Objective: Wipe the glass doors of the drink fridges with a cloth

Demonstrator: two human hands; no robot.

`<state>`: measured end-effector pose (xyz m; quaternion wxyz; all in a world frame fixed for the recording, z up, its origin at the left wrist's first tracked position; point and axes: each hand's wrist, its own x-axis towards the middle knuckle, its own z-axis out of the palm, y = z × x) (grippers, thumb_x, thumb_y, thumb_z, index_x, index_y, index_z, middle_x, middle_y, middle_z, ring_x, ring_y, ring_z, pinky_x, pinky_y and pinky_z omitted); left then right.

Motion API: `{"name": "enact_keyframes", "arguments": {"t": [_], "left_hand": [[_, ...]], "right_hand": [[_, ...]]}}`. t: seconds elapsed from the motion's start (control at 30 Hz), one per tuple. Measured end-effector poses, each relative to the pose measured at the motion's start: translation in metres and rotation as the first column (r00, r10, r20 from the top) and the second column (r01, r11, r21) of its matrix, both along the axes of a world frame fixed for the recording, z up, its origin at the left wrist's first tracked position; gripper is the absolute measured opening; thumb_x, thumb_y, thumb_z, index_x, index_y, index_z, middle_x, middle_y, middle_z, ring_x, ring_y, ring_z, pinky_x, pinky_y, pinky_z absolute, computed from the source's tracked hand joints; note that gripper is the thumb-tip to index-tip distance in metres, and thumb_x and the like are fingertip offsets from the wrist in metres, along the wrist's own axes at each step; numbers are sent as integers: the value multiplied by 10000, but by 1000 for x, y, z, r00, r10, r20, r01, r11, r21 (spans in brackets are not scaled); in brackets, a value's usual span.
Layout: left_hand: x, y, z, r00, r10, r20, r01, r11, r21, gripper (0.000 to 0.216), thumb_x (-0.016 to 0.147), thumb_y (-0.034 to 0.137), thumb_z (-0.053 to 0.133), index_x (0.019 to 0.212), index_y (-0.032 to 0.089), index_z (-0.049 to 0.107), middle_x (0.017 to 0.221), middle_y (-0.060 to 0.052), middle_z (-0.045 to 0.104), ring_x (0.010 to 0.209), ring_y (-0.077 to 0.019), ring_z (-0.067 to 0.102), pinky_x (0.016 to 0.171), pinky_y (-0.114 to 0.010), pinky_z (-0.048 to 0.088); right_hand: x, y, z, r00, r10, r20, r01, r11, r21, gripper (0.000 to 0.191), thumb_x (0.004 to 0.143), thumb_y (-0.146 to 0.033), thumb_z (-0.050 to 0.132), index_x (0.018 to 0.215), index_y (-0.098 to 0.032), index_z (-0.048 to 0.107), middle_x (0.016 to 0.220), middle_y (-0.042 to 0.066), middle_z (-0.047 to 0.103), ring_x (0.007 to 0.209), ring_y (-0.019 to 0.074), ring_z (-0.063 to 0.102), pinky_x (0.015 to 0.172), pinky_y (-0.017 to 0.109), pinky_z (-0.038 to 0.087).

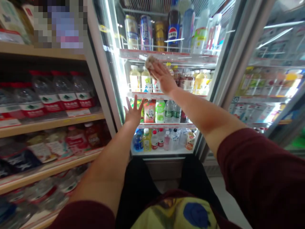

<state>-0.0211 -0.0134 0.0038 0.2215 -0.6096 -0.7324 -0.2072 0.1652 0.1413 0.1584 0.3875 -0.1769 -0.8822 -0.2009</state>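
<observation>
In the head view, my right hand (164, 78) reaches up to the glass door (174, 40) of a lit drinks cooler. Its fingers press a crumpled, pale cloth (150, 62) against the glass, just below the cooler's top visible rack. Lower and to the left, my left hand (133, 115) is spread, fingers apart, and holds nothing. It appears to rest flat on the same door, in front of the bottles. Behind the glass stand cans, a dark cola bottle (173, 28), juice bottles and water bottles (172, 109) on several shelves.
To my left, wooden shelves (54, 119) carry red-capped water bottles (64, 90) and other packaged drinks. A second cooler door (269, 76) stands at the right, past a metal frame (234, 60). My knees are close to the cooler's base.
</observation>
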Motion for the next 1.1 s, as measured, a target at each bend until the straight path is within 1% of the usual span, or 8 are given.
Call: {"name": "enact_keyframes", "arguments": {"t": [0.13,0.33,0.5,0.63,0.73,0.83,0.93,1.1], "left_hand": [[2,-3,0,1000,-21,14,21,1000,21,1151,908,203,912,1838,317,244,1937,-112,-12,1738,-533,-160,1367,-826,172],[5,-4,4,999,46,-10,-46,999,-25,1210,893,246,941,1843,316,193,1927,-144,-57,1737,-522,-155,1365,-808,199],[5,-3,4,996,77,-45,-79,996,-47,1295,867,369,976,1847,307,132,1928,-156,-71,1736,-524,-162,1364,-803,196],[6,-5,4,995,85,-58,-89,994,-61,1345,834,491,993,1849,272,138,1922,-179,-93,1735,-551,-141,1361,-804,185],[8,-7,5,993,92,-71,-96,993,-64,1247,908,438,939,1848,247,141,1919,-196,-81,1740,-561,-91,1358,-805,196],[8,-6,5,993,87,-73,-91,994,-57,1245,906,451,939,1846,241,150,1919,-193,-80,1736,-565,-102,1358,-804,197],[6,-4,4,994,88,-73,-91,995,-49,1343,835,576,971,1846,264,144,1922,-187,-71,1728,-564,-140,1351,-814,202],[5,-4,3,992,90,-94,-93,995,-35,1238,908,522,922,1846,224,170,1920,-203,-54,1729,-575,-123,1352,-807,220]], "right_hand": [[39,1,-34,939,90,331,-101,995,17,625,1063,-28,486,1601,-308,638,1792,-15,515,1741,219,321,1452,587,167],[112,19,-70,989,-121,-83,124,992,35,647,1060,-8,429,1678,-163,545,1851,125,398,1771,284,223,1429,663,232],[163,21,-121,885,80,458,-98,995,15,613,1018,7,528,1487,-325,744,1667,-2,661,1654,196,490,1401,539,369],[200,48,-100,996,-78,30,76,994,83,596,1083,-64,436,1599,-246,674,1764,68,549,1720,232,377,1431,554,318],[222,61,-104,933,-220,-284,239,970,35,645,1084,-85,409,1712,-165,531,1846,129,405,1773,289,225,1441,621,267],[240,50,-152,988,-152,14,151,988,33,676,1032,-27,453,1646,-252,622,1768,69,544,1730,265,352,1422,576,351],[260,38,-197,909,6,417,-1,1000,-13,648,1034,-8,442,1529,-308,734,1652,24,674,1647,200,502,1376,485,440],[287,45,-205,981,-182,68,182,983,-4,652,1060,-34,423,1626,-255,660,1758,89,541,1722,249,364,1418,563,364]]}}
